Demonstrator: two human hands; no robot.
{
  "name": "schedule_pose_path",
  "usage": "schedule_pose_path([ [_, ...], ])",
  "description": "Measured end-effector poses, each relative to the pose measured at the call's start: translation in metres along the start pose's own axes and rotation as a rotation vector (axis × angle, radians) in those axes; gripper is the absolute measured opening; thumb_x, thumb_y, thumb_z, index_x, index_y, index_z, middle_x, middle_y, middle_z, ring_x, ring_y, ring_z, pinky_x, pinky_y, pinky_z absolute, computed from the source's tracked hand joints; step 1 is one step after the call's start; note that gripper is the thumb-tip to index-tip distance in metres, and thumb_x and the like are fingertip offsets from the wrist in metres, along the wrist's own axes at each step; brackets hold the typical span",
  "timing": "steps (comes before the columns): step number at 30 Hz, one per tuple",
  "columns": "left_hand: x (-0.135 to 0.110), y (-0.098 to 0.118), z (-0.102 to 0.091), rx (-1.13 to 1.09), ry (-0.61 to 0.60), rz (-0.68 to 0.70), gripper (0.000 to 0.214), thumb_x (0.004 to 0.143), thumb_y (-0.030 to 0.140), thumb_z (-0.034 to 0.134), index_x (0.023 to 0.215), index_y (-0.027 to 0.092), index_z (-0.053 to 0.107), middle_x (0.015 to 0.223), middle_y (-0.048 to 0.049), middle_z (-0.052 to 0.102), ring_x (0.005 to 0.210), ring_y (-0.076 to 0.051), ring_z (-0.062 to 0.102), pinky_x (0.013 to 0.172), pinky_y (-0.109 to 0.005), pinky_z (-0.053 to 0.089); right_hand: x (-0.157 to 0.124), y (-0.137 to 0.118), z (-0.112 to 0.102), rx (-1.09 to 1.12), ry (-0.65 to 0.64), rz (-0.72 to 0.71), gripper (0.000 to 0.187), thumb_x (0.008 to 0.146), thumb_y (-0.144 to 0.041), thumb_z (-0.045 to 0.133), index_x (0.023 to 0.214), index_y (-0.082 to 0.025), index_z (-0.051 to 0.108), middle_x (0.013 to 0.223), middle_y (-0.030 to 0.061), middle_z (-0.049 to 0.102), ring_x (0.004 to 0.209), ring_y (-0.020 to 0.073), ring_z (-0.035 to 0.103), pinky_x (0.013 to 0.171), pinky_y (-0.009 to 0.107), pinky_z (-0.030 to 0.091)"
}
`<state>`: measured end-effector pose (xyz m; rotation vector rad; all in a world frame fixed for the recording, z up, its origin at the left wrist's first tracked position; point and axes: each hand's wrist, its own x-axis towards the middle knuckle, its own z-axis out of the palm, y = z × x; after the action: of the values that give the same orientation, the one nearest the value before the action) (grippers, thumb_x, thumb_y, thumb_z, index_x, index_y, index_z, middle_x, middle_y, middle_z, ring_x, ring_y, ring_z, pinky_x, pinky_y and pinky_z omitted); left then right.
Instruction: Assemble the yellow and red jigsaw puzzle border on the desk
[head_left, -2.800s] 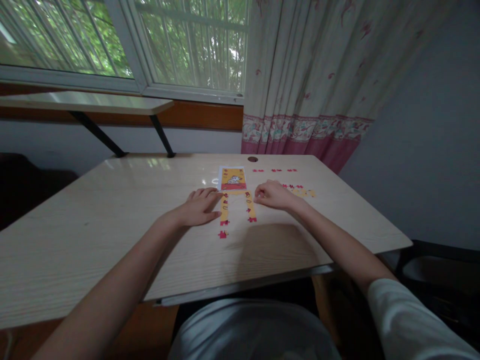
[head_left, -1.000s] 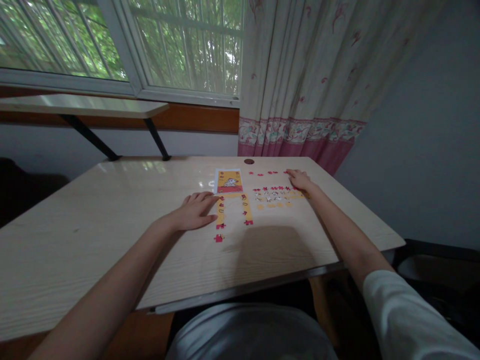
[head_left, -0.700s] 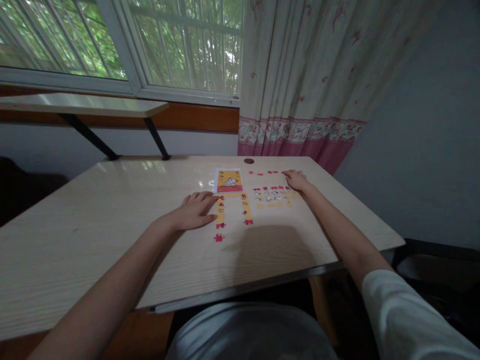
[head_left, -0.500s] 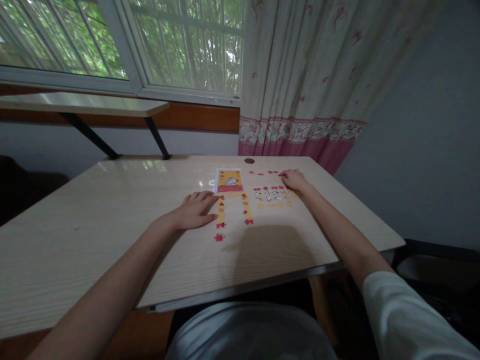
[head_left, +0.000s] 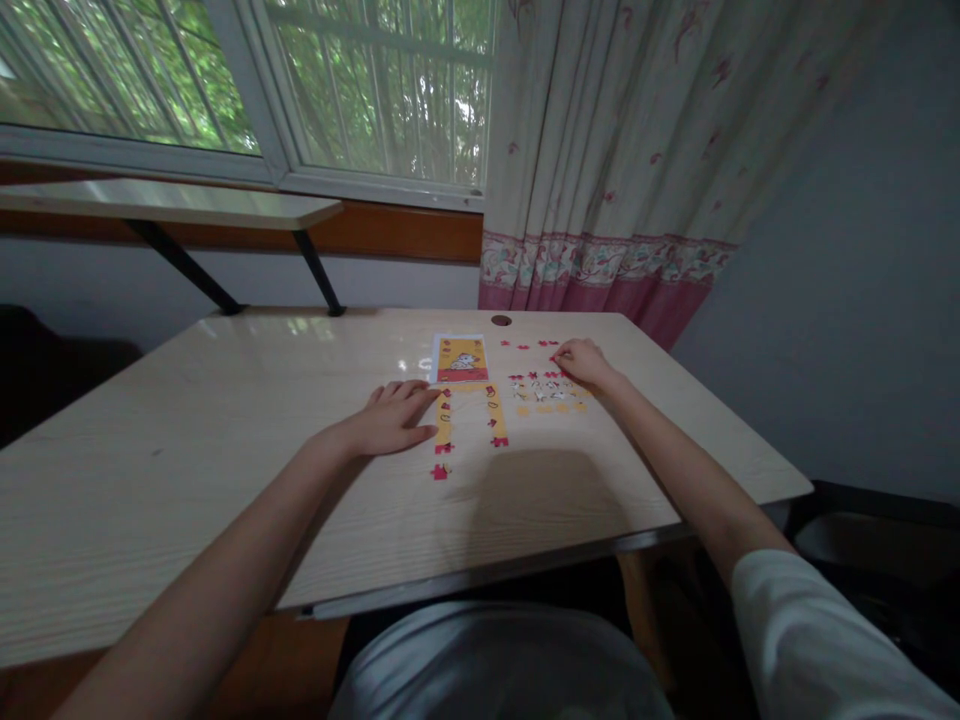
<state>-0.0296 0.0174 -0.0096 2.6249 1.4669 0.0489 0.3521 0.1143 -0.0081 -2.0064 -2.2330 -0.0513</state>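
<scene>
My left hand (head_left: pixel 391 418) lies on the table with its fingers spread, the fingertips touching the left strip of a partly joined jigsaw puzzle (head_left: pixel 444 425). That strip is yellow with a red lower end, and a matching right strip (head_left: pixel 495 415) runs parallel to it. A picture card (head_left: pixel 460 360) showing a spotted animal on yellow and red lies just beyond. Over the loose pieces, my right hand (head_left: pixel 583 362) pinches a small red puzzle piece (head_left: pixel 553 358) between thumb and fingertips. Below it sit rows of red, white and yellow loose pieces (head_left: pixel 551 393), partly hidden by the hand.
Several red pieces (head_left: pixel 523 346) form a row at the back of the table. One red piece (head_left: pixel 440 472) lies apart near the front. A raised shelf (head_left: pixel 187 203) on black legs stands back left. Behind are a window and a curtain (head_left: pixel 592 200).
My right hand has shifted slightly left and toward me, and a red puzzle piece now shows at its fingertips. My left hand stays in place. The view has shifted slightly.
</scene>
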Motion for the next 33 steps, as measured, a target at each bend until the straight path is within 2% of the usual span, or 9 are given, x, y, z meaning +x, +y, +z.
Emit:
schedule_pose_path([
  [4,0.000,0.002,-0.002,0.009,-0.015,-0.011,0.067,0.086,0.053,0.044,0.145,0.021,0.038,0.149,-0.0170,0.038,0.137,-0.036,0.032,0.108,-0.055,0.028,0.002,-0.006,0.001,0.040,0.007,0.013,0.027,0.087,-0.034,0.056,0.100,-0.020,0.075,0.103,0.0094,0.073,0.100,0.0233,0.063,0.087,0.030,0.046],
  [9,-0.001,0.004,-0.005,0.004,-0.036,-0.009,0.068,0.086,0.051,0.044,0.146,0.019,0.037,0.149,-0.0189,0.037,0.137,-0.037,0.031,0.108,-0.057,0.027,0.007,-0.013,-0.001,0.182,-0.039,0.136,0.023,0.082,-0.033,0.064,0.090,-0.014,0.074,0.087,0.0115,0.073,0.082,0.0194,0.065,0.076,0.027,0.047],
  [13,-0.002,0.004,-0.005,0.003,-0.032,-0.002,0.068,0.085,0.051,0.044,0.145,0.020,0.037,0.149,-0.0181,0.038,0.137,-0.038,0.030,0.108,-0.057,0.027,0.009,-0.017,-0.007,0.285,-0.133,0.175,0.019,0.079,-0.030,0.066,0.078,-0.012,0.071,0.061,0.0055,0.065,0.060,0.0139,0.060,0.061,0.023,0.045],
  [16,-0.002,0.005,-0.005,0.002,-0.025,-0.005,0.067,0.085,0.050,0.044,0.145,0.020,0.038,0.149,-0.0182,0.038,0.137,-0.038,0.031,0.108,-0.057,0.028,0.009,-0.019,-0.011,0.350,-0.173,0.187,0.018,0.074,-0.030,0.070,0.075,-0.011,0.069,0.052,0.0011,0.058,0.051,0.0109,0.053,0.054,0.021,0.042],
  [26,-0.002,0.006,-0.007,0.001,-0.047,-0.013,0.069,0.086,0.051,0.044,0.146,0.019,0.036,0.149,-0.0191,0.036,0.137,-0.038,0.030,0.108,-0.058,0.027,0.005,-0.029,-0.017,0.514,-0.242,0.192,0.004,0.071,-0.014,0.066,0.069,-0.011,0.065,0.041,-0.0053,0.044,0.038,0.0065,0.037,0.043,0.020,0.033],
  [27,-0.002,0.007,-0.008,0.004,-0.049,-0.013,0.069,0.086,0.051,0.044,0.146,0.019,0.036,0.149,-0.0189,0.036,0.137,-0.038,0.030,0.108,-0.058,0.027,0.006,-0.030,-0.017,0.524,-0.237,0.192,0.003,0.071,-0.013,0.065,0.073,-0.011,0.066,0.041,-0.0056,0.044,0.038,0.0065,0.036,0.043,0.020,0.033],
  [30,-0.003,0.008,-0.008,0.012,-0.051,-0.012,0.068,0.086,0.050,0.043,0.147,0.019,0.035,0.149,-0.0187,0.036,0.137,-0.038,0.030,0.109,-0.057,0.027,0.007,-0.031,-0.019,0.535,-0.208,0.191,0.019,0.071,-0.011,0.065,0.089,-0.011,0.069,0.046,-0.0042,0.051,0.040,0.0073,0.040,0.045,0.020,0.034],
  [33,-0.003,0.008,-0.009,0.004,-0.051,-0.010,0.069,0.086,0.050,0.044,0.147,0.018,0.036,0.148,-0.0193,0.036,0.137,-0.038,0.030,0.108,-0.057,0.027,0.004,-0.034,-0.023,0.523,-0.143,0.135,0.020,0.071,-0.011,0.065,0.091,-0.012,0.071,0.059,0.0009,0.062,0.050,0.0092,0.050,0.052,0.021,0.039],
])
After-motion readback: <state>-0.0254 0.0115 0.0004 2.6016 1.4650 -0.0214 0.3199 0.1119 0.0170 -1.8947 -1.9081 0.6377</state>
